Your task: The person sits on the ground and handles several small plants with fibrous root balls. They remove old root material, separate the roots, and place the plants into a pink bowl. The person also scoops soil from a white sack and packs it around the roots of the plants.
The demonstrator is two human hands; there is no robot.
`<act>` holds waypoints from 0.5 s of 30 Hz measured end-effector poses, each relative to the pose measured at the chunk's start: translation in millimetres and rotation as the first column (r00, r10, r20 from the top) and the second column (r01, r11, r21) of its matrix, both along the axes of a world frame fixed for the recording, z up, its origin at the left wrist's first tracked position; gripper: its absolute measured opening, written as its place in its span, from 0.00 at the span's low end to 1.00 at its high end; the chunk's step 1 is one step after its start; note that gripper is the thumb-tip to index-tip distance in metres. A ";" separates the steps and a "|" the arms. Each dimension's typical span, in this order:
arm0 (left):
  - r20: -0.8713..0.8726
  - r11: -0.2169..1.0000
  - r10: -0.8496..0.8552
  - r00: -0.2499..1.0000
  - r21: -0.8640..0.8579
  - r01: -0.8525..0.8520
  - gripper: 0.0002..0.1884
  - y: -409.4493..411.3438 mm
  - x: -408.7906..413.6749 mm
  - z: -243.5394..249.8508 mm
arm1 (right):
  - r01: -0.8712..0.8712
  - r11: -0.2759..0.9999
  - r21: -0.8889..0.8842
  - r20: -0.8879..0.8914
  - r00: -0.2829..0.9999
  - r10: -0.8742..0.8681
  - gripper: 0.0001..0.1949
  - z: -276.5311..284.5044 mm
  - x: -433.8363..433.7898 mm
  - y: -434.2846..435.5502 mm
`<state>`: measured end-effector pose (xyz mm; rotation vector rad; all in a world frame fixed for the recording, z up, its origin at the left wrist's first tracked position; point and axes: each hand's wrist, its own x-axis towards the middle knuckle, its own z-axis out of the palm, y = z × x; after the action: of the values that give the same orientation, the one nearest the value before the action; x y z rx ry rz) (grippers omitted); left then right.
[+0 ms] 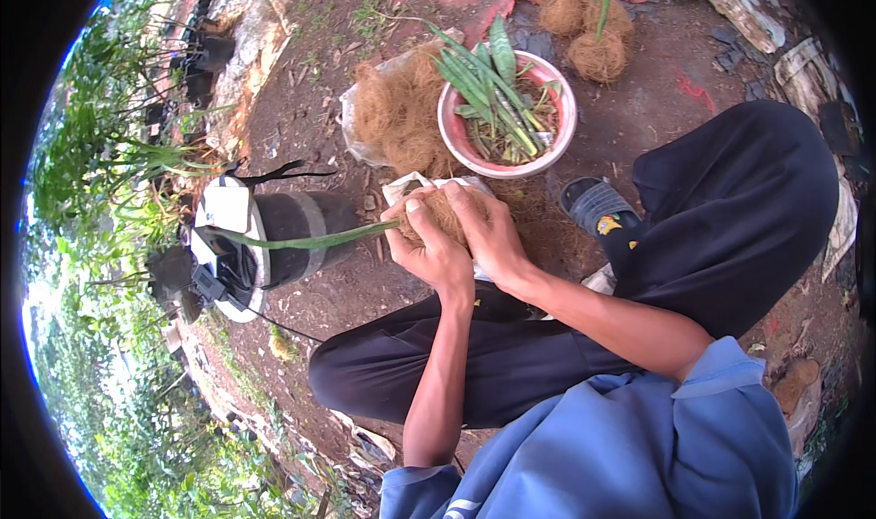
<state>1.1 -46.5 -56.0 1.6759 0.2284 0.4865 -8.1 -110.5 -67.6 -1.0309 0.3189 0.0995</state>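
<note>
My left hand point(431, 252) and my right hand point(489, 238) press together around a ball of brown coir fibre point(438, 214), side by side with fingers curved over it. A long green snake plant leaf point(315, 240) sticks out of the ball towards the left. Beneath the ball lies a whitish sheet or sack point(405, 187), mostly hidden by my hands. Just beyond stands a round pink-and-white basin point(448, 125) holding cut snake plant leaves point(486, 94) and plant scraps. A heap of loose coir fibre point(404, 111) rests on a plastic sack left of the basin.
Several finished-looking fibre balls with leaves point(597, 57) sit at the upper right. A black bucket point(294, 235) with a white top, carrying devices and a cable, stands at the left. My sandalled foot point(599, 207) is on the soil right of my hands. Green plants point(102, 355) line the left side.
</note>
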 end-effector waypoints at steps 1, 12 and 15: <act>0.025 0.999 -0.026 0.999 0.049 0.025 0.10 5.1 2.4 -1.7 | -0.015 0.999 0.043 0.004 1.000 0.014 0.24 0.6 0.7 0.3; -0.158 0.903 -0.370 0.915 0.170 0.395 0.10 16.2 12.5 1.7 | -0.254 0.665 0.702 -0.125 0.876 0.466 0.26 -12.6 23.9 -33.7; -0.030 0.907 -0.185 0.982 0.380 0.183 0.11 -7.4 15.2 -4.5 | -0.033 0.777 0.628 -0.243 0.941 0.237 0.22 -22.8 24.5 -27.6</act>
<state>16.3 -53.8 -60.5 2.0532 -0.0364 0.4109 16.3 -138.1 -90.4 -0.3701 0.4585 0.4761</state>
